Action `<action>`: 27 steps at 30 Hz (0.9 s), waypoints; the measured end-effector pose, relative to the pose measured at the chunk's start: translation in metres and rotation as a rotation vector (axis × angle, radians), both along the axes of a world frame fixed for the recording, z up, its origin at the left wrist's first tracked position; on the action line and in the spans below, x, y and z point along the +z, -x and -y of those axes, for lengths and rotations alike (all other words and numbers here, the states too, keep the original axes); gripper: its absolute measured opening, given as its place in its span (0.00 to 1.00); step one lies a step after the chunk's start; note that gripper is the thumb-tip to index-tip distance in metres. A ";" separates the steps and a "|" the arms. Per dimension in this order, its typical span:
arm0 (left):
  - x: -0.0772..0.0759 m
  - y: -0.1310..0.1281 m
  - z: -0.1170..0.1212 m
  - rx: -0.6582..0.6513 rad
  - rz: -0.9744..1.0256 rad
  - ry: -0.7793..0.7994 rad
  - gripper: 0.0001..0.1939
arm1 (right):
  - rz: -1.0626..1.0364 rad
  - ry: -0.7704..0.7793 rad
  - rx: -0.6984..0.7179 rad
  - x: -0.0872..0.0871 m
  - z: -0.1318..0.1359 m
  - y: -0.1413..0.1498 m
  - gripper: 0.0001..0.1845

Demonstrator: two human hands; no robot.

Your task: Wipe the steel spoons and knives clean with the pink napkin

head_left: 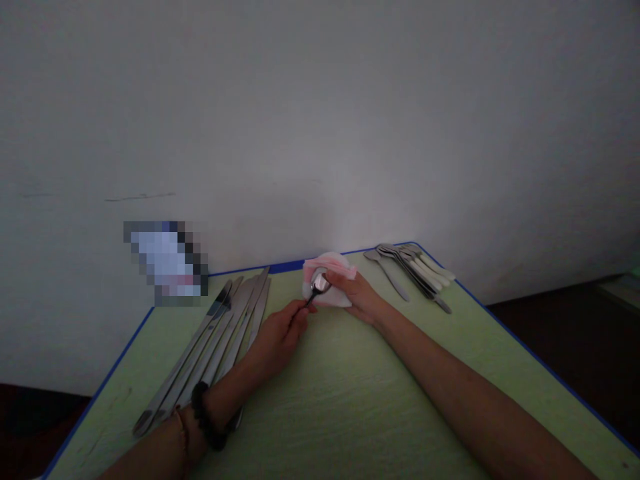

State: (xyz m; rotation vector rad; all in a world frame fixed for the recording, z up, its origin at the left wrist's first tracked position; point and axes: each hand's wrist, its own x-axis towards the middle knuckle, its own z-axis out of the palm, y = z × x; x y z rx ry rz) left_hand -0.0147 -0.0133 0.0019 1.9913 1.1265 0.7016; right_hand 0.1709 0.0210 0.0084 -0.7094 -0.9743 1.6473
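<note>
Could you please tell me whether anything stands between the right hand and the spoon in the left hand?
Partly: the pink-and-white cloth, held in the right hand, lies behind the bowl of the spoon; nothing visible stands between that hand's thumb and the bowl.

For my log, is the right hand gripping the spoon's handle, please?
No, the left hand grips the spoon's handle; the right hand holds a cloth.
</note>
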 end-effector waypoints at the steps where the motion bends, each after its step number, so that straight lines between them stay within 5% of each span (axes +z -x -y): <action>1: -0.001 0.000 0.000 -0.002 0.008 0.005 0.17 | -0.010 0.019 0.008 -0.001 0.000 -0.001 0.23; 10: 0.003 0.001 -0.001 -0.035 -0.107 -0.047 0.19 | -0.078 0.054 0.142 -0.001 0.003 -0.001 0.22; 27: 0.004 -0.002 -0.001 -0.025 -0.319 -0.138 0.19 | -0.101 0.156 0.057 -0.008 0.003 0.002 0.19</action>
